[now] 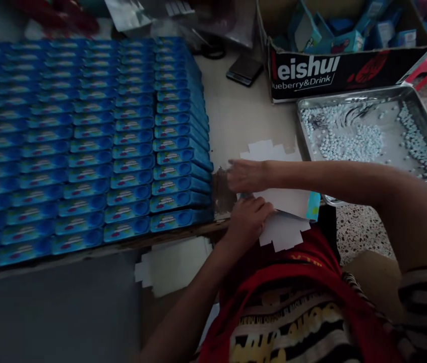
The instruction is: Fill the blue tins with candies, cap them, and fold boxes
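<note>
A partly folded cardboard carton (287, 201), white inside with a blue-green printed end, lies at the table's front edge, its white flaps spread out on both sides. My left hand (249, 217) grips its near left end with curled fingers. Just above, my right hand (247, 175) reaches across from the right over the carton's left end; its fingers are dim and blurred, so their grip is unclear. A small bluish bit shows between the two hands, too small to make out.
Rows of small blue packs (177, 171) fill the table's left side. At right, a metal tray (390, 136) holds pale pellets. Behind it stands a black printed box (304, 70) with blue cartons. A small dark scale-like device (245, 69) lies nearby. White cardboard sheets (179, 264) lie below the table edge.
</note>
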{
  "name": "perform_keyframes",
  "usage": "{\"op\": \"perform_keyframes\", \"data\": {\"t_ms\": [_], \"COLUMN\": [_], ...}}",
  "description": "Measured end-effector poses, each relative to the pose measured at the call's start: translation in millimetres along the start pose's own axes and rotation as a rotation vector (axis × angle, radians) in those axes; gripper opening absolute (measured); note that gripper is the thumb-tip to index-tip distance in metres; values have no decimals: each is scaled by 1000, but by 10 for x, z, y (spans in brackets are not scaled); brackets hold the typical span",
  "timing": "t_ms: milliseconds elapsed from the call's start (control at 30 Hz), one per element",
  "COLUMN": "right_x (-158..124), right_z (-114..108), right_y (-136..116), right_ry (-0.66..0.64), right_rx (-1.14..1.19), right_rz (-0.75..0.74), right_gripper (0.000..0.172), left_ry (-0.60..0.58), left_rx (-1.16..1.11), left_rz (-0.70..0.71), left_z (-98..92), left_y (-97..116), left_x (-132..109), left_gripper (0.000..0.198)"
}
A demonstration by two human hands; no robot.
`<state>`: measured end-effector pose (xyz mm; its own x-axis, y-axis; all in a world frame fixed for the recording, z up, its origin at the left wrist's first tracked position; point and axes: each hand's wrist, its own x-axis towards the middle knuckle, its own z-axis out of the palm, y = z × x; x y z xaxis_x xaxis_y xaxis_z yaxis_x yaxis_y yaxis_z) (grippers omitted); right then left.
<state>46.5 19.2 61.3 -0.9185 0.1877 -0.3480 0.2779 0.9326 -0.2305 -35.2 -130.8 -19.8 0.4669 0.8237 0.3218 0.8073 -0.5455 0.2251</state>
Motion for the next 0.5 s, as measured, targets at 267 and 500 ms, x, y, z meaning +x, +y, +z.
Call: {"op": "perform_keyframes", "data": {"t_ms": [267, 500], "right_x": [-1846, -2330], "right_z": [530, 1647], "right_y": [-256, -567], "right_ry": [797, 665], "right_rx": [-11, -44], "right_rz": [653, 441], "right_gripper": [29, 43], "left_ry": [-97, 24], "left_rx": [-67, -70], "left_rz": [-96, 65], "left_z": [-138, -59], "left_y": [272, 157], "left_x": [-6, -203], "left_gripper": [20, 22]}}
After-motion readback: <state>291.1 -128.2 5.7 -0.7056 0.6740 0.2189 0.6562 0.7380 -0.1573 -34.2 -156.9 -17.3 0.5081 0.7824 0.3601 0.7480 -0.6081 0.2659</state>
